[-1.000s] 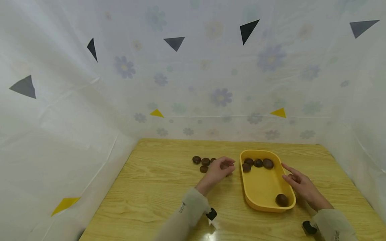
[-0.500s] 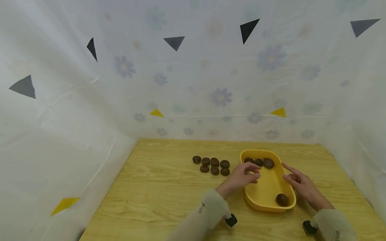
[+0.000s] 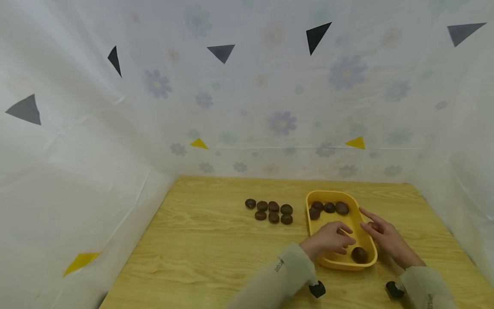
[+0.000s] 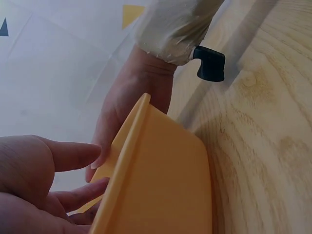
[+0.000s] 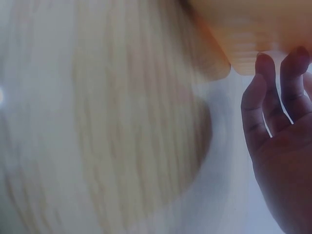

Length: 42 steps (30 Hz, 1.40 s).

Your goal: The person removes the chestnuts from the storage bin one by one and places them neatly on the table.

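My left hand (image 3: 331, 238) reaches over the yellow tray (image 3: 317, 256) in the head view, with loosely bent fingers and nothing visible between them. Just to the right of its fingertips, a round dark brown chestnut-like piece (image 3: 359, 255) lies in the tray's near right corner. My right hand (image 3: 393, 240) is at the tray's right side, its index finger and thumb touching the rim. The left wrist view has the left hand's fingers (image 4: 80, 156) beside the tray rim. In the right wrist view, fingertips (image 5: 265, 63) meet the tray wall.
Several brown chestnut-like pieces lie in two rows on the wooden table, one being the piece (image 3: 273, 218) in the near row. More pieces, including a large one (image 3: 341, 208), sit at the tray's far end. A white flowered sheet (image 3: 247, 98) surrounds the table.
My left hand has moved right from the rows on the table, over the tray's left rim, then toward its near right corner. The right hand stays at the tray's right side.
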{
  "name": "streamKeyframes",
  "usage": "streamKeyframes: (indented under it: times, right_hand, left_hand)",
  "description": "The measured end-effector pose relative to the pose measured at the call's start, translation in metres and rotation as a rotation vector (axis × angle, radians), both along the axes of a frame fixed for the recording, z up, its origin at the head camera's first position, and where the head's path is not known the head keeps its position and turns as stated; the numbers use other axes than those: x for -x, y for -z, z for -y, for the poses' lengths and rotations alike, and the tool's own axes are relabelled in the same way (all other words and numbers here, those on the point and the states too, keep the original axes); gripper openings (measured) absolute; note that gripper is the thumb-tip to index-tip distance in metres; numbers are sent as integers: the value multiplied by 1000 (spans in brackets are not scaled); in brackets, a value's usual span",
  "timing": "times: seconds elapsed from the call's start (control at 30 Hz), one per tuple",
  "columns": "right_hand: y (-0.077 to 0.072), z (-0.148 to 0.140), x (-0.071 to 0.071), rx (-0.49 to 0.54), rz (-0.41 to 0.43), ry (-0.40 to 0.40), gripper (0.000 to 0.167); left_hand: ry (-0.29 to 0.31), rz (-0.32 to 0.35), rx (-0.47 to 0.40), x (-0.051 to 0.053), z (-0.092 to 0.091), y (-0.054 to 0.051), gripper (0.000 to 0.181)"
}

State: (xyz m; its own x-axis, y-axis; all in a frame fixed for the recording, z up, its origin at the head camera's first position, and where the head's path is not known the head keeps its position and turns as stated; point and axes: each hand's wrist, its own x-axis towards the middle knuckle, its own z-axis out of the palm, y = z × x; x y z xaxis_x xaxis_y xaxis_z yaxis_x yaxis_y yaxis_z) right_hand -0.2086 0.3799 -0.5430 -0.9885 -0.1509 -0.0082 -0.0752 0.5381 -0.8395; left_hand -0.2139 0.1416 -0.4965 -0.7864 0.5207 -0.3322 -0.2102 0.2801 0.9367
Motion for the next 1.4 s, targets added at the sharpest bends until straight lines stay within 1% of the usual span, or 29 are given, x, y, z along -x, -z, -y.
streamKeyframes:
  times: [0.13, 0.2, 0.27, 0.37, 0.43, 0.5, 0.67, 0.73, 0.83, 1.1, 1.23, 1.4]
  right_hand:
    - [-1, 2, -1, 1, 2, -4, 64]
    - [-2, 3, 0, -6, 5, -1, 64]
    - [-3, 4, 0, -13, 7, 1, 65]
    - [-2, 3, 1, -9, 6, 2, 64]
    - [0, 1, 1, -1, 4, -3, 64]
    - [1, 0, 2, 8, 3, -5, 64]
    - [1, -1, 2, 8, 9, 1, 64]
    - [1, -1, 2, 0, 11, 3, 64]
    - [1, -1, 2, -2, 15, 3, 64]
    - [-1, 0, 3, 10, 4, -4, 63]
    - [-2, 0, 2, 6, -6, -8, 63]
    - [-1, 0, 2, 13, 9, -6, 63]
  left_hand:
    - [-10, 69, 22, -2, -12, 6, 20]
    - [-24, 83, 36, -3, -17, 9, 18]
    - [-44, 75, 58, -5, -21, 11, 16]
    - [-58, 18, 109, -9, -26, 13, 15]
    - [-49, -19, 141, -9, -28, 13, 15]
    - [-13, -48, 175, -9, -30, 14, 16]
    - [115, -135, 269, -6, -30, 15, 19]
    - [142, -169, 293, -6, -30, 15, 18]
    - [144, -191, 300, -7, -30, 16, 14]
    - [137, -281, 335, -7, -31, 14, 11]
    - [130, -279, 316, -6, -32, 15, 10]
    - [135, -290, 292, -6, -31, 17, 10]
